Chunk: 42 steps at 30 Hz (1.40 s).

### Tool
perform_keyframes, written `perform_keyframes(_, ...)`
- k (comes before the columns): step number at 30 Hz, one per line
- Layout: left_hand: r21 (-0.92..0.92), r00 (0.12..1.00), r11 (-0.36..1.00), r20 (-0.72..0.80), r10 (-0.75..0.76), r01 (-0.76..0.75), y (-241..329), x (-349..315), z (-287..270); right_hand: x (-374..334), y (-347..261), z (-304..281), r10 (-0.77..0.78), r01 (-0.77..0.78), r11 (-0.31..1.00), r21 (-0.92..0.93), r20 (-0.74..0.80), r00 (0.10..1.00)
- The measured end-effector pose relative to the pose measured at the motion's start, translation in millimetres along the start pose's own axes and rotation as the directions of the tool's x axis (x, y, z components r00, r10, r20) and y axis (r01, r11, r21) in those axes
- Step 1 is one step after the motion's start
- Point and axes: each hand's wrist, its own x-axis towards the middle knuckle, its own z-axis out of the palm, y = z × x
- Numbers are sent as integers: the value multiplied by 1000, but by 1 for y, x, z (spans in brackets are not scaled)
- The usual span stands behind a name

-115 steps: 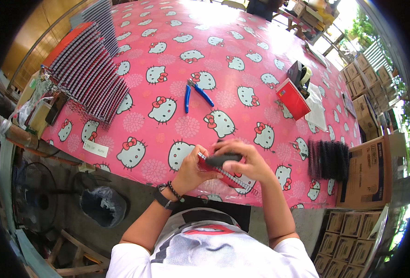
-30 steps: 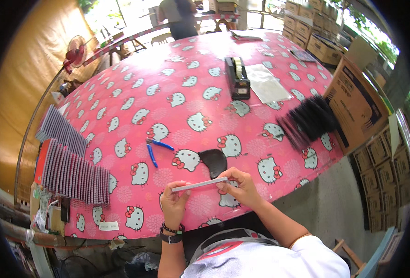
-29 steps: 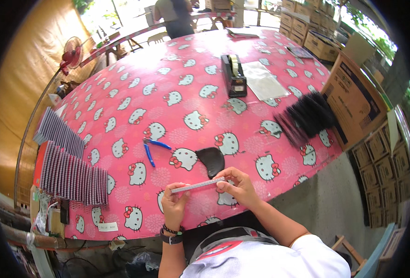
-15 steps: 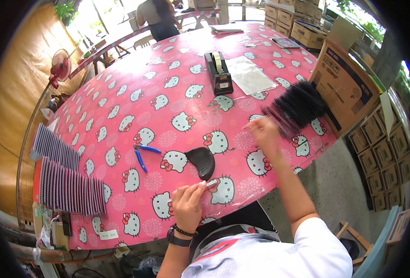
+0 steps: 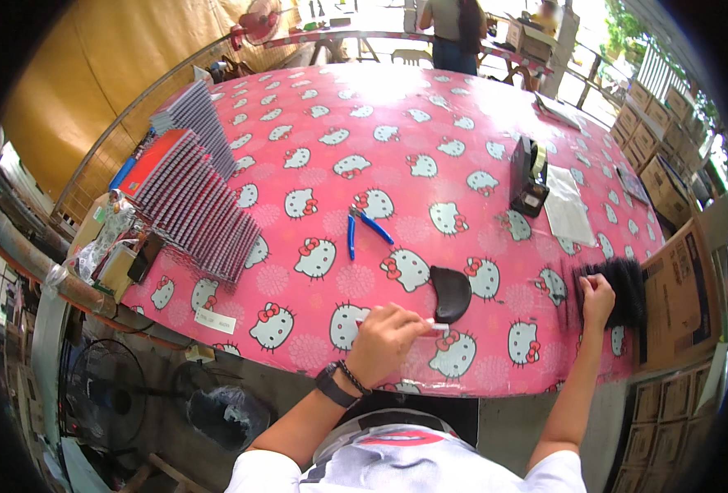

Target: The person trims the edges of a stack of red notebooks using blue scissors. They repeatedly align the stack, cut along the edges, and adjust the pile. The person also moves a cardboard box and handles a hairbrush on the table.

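My left hand, with a dark watch and bracelet at its wrist, is closed around a slim whitish stick whose exact kind I cannot make out. Just beyond its tip lies a black, curved, padded piece on the table. At the right, my right hand pinches at the left side of a pile of black spiral binding coils; its fingertips seem to grip one coil. Blue-handled nippers lie with handles spread, farther off and left of the black piece.
A pink patterned cover spreads over the table. Stacks of spiral-bound books stand at the left. A tape dispenser and clear plastic sheets lie toward the right. A cardboard box borders the coils. A person stands beyond the table.
The view has swung to the right. My right hand has gone from open beside the coils to pinching at them. My left hand still holds the whitish stick.
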Motion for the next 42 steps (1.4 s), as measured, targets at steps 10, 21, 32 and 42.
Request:
perform_keyframes(10,-3,997,997,0,-76,76,2,5,5,-45,-110,-17,-304,259,893,368,68,950)
perform_keyframes(21,-21,997,999,62,-41,42,-2,11,2,-110,-174,3,-562,-101,611,785,520,643)
perform_keyframes(32,-29,998,999,65,-25,27,-2,11,2,-108,-175,5,-588,127,641,757,379,715)
perform_keyframes(42,-21,997,999,64,-40,41,0,11,1,-109,-172,9,-604,231,655,720,313,733)
